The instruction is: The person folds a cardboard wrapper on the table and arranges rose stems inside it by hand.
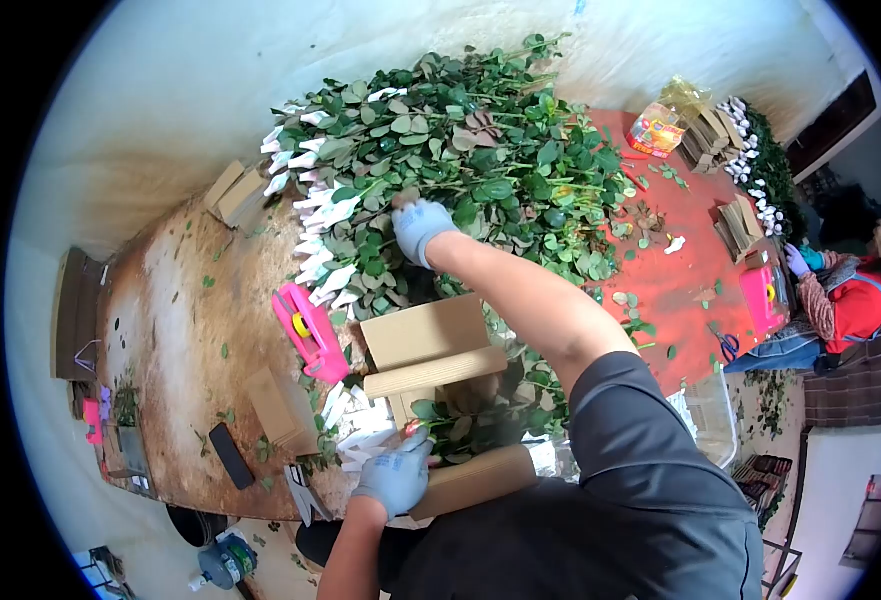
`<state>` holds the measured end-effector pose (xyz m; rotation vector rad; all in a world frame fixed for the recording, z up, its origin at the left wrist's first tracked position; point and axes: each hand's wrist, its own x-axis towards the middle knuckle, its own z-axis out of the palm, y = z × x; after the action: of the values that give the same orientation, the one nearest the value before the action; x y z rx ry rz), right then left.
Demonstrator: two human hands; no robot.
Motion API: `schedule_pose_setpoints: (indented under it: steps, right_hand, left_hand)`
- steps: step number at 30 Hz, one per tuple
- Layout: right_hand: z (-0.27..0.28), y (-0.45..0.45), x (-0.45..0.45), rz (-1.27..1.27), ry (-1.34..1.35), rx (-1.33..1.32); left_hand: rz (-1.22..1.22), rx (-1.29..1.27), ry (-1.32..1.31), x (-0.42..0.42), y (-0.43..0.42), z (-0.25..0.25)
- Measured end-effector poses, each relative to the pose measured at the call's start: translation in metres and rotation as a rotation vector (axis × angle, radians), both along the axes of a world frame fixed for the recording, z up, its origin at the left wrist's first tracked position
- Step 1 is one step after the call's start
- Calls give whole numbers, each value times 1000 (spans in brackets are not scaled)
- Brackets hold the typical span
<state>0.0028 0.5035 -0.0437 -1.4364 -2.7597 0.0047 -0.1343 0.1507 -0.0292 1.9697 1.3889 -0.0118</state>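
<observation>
My right hand (423, 230), in a grey-blue glove, reaches into a big heap of leafy rose stems (481, 170). Its fingers are bent closed beside a small brownish thing (407, 198); what they grip is hidden among the leaves. White sleeves (316, 215) cover the flower ends along the heap's left side. My left hand (396, 480), gloved too, is closed low in front of me, its fingertips at a reddish rose bud (414, 428). Rose stems lie between an upright cardboard piece (426, 335), with a corrugated strip at its edge, and a cardboard roll (476, 482) near my body.
A pink tape dispenser (311, 335) stands left of the cardboard. Cardboard sheets (286, 410) and a dark phone (231, 455) lie on the worn table (161, 350). On the red surface (661, 290) are scissors (727, 342) and loose leaves. A co-worker (851, 295) sits at the right.
</observation>
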Motion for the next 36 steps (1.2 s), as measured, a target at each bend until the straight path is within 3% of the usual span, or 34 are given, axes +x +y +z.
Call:
schedule_pose_setpoints:
  steps: [9, 12, 15, 18, 20, 21, 24, 26, 27, 30, 32, 34, 36]
  right_hand:
    - [8, -42, 41, 251, -263, 44]
    - [28, -59, 53, 415, 36, 291]
    - [81, -95, 58, 545, 307, 361]
    - [125, -150, 66, 604, 438, 234]
    - [134, -185, 74, 641, 320, 137]
    - [133, -198, 82, 659, 217, 76]
    - [118, -228, 102, 648, 75, 11]
    - [71, -238, 114, 571, 62, -4]
    - [52, -241, 121, 536, 29, 12]
    - [4, -245, 135, 450, -132, -55]
    - [-8, -252, 132, 388, -221, -82]
    - [-19, -258, 120, 203, -285, -162]
    - [0, -264, 109, 234, -371, -150]
  left_hand:
    - [-15, -42, 40, -1, -2, 1]
    - [-8, -58, 51, -2, -2, 1]
    - [14, -72, 38, -2, -3, 1]
    - [18, -67, 27, -3, -3, -3]
    - [-23, -7, 30, -7, -5, -24]
    - [-51, 35, 28, -11, -11, -39]
    - [-323, -172, 341, 3, 9, -3]
    - [-233, -220, 292, 3, 6, 0]
    - [21, -169, 122, 2, -1, 7]
    - [17, -28, 33, -2, -4, -8]
    - [25, -69, 45, -3, -3, -10]
    - [30, -111, 54, -2, -4, -10]
    - [-1, -43, 52, -4, -5, -16]
